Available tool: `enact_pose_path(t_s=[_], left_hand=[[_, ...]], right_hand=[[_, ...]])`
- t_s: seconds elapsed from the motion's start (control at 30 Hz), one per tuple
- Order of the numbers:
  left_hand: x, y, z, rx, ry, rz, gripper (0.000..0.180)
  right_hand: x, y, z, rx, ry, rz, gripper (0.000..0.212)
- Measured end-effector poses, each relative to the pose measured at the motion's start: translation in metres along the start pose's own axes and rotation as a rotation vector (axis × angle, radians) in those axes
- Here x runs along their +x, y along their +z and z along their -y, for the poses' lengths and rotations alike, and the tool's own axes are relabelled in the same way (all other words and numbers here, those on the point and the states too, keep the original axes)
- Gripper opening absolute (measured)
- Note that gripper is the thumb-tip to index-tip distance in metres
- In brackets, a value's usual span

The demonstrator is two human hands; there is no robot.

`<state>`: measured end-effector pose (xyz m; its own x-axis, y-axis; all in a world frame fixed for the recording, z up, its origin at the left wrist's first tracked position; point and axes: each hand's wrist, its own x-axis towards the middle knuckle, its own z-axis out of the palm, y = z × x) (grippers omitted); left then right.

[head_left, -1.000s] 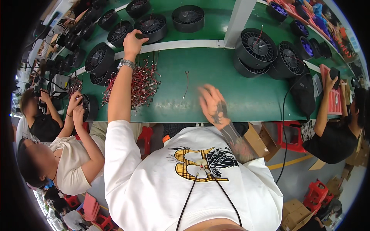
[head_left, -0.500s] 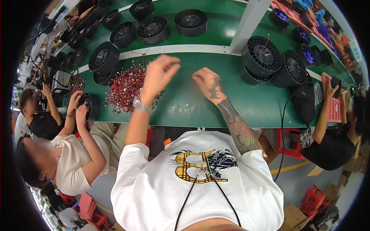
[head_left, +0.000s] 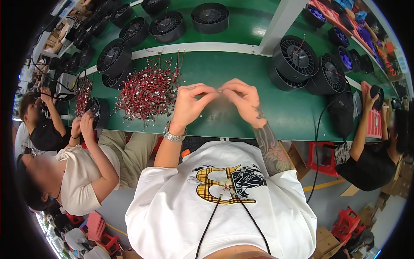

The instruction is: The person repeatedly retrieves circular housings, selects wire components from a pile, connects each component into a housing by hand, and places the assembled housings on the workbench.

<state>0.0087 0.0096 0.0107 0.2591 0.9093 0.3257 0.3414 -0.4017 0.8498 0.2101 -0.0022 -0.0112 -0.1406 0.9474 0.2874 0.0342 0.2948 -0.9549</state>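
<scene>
small pale piece [head_left: 221,90]: over the green bench [head_left: 224,125], roughly midway between near edge and far rail [head_left: 207,48]; type unclear, blurred. probably one end of a wire lead.
handling: likely very light; hard, smooth end on thin limp wire, if it matches the heap of red leads [head_left: 146,90]. small enough to slip from a pinch. weak spot is probably where wire enters the end.
where to hold: flat sides of the end, thumb against forefinger; tugging on bare wire looks risky.
right hand [head_left: 243,102]: thumb and forefinger closed on the piece, which sits right at the tips.
left hand [head_left: 189,105]: pinched closed at the same piece from the other side; blur hides how much it holds.
pale speck [head_left: 201,115]: below the left hand, toward the bench's near edge; cannot tell if it belongs to the piece.
heap: left of the left hand, well apart from the pinch.
stacked black wheels [head_left: 295,58]: bench's far right, clear of both hands.
</scene>
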Motion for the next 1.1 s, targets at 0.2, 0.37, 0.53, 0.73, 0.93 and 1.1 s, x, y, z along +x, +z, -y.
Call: enact_pose_path(t_s=[0.2, 0.37, 0.53, 0.73, 0.93, 1.1], left_hand=[[-0.012, 0.007, -0.016, 0.177, 0.313, -0.127, 0.015], [-0.015, 0.009, -0.016, 0.525, 0.611, -0.249, 0.024], [-0.018, 0.010, -0.010, 0.619, 0.698, -0.253, 0.029], [-0.028, 0.019, 0.000, 0.476, 0.567, -0.264, 0.030], [-0.031, 0.021, 0.004, 0.482, 0.592, -0.326, 0.031], [-0.035, 0.028, 0.003, 0.376, 0.541, -0.279, 0.025]], right_hand=[[-0.005, -0.004, -0.003, 0.367, 0.190, 0.081, 0.015], [-0.010, -0.002, 0.017, 0.495, 0.431, 0.045, 0.015], [-0.015, 0.004, 0.028, 0.365, 0.450, -0.016, 0.016], [-0.017, 0.008, 0.028, 0.078, 0.221, -0.121, 0.015], [-0.015, 0.009, 0.034, -0.176, 0.006, -0.139, 0.015], [-0.012, 0.008, 0.032, -0.401, -0.152, -0.198, 0.014]])
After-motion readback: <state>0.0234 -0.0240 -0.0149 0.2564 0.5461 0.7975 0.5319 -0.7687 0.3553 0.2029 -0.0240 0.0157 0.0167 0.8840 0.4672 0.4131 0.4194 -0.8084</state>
